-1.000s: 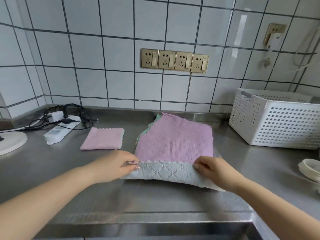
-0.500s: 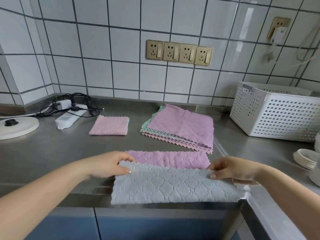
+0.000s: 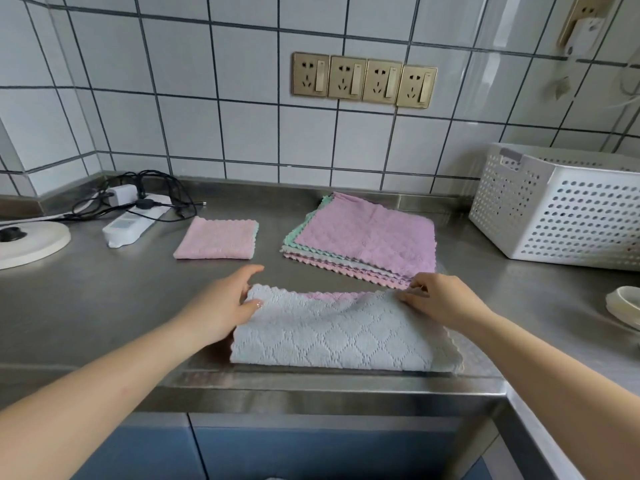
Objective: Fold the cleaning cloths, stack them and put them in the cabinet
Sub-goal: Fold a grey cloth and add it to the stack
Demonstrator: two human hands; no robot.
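A white-tiled wall with dark grout backs a brushed stainless-steel bench point(image 3: 104, 306), and a row of four brass-coloured wall sockets point(image 3: 363, 80) sits above it. At the right stands a white perforated plastic basket point(image 3: 568, 216); its inside is hidden behind its near wall and its right end is cut off by the frame edge, so what it holds cannot be told.

Near the front edge of the bench lies a grey quilted cleaning cloth with a pink underside point(image 3: 339, 334), folded in half so that a thin pink strip shows along its far edge. The left hand point(image 3: 221, 306) holds the cloth's far-left corner, thumb on top and fingers stretched out behind it. The right hand point(image 3: 440, 299) pinches the far-right corner with curled fingers.

Behind the cloth rests a flat pile of unfolded pink, green and grey cloths point(image 3: 367, 244). To the left of the pile, well apart from it, lies a small folded pink cloth point(image 3: 216, 239).

At the far left are a white power strip tangled with black cables point(image 3: 135, 216) and a white round disc point(image 3: 31, 240), partly cut off. Stacked white dishes point(image 3: 625, 306) are cropped at the right edge.
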